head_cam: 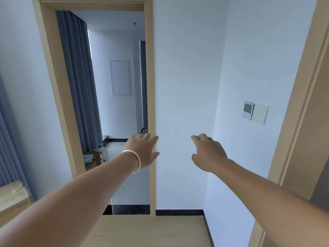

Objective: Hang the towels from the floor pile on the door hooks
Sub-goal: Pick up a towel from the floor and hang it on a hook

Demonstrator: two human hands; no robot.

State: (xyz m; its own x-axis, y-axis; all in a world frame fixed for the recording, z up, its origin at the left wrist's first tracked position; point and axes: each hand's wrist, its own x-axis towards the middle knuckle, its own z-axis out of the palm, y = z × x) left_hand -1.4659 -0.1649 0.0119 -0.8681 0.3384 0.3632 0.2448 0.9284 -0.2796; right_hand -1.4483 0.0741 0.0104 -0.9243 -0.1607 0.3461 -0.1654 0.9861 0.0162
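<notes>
Both hands are stretched out front holding nothing, fingers relaxed: left hand (142,150) with a silver bangle (133,158) over the door frame (150,104), right hand (207,151) against the white wall (187,77). Towels and hooks aren't in view. Further back there's a wall switch (260,113) and grey curtains (78,77) through the doorway.

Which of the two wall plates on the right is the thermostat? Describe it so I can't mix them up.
Start at the white wall right of the open doorway, past the right hand. Two plates sit side by side there, touching. The thermostat is the left, smaller one, with a grey screen at its top; its neighbour, the switch plate, is plain white.
</notes>
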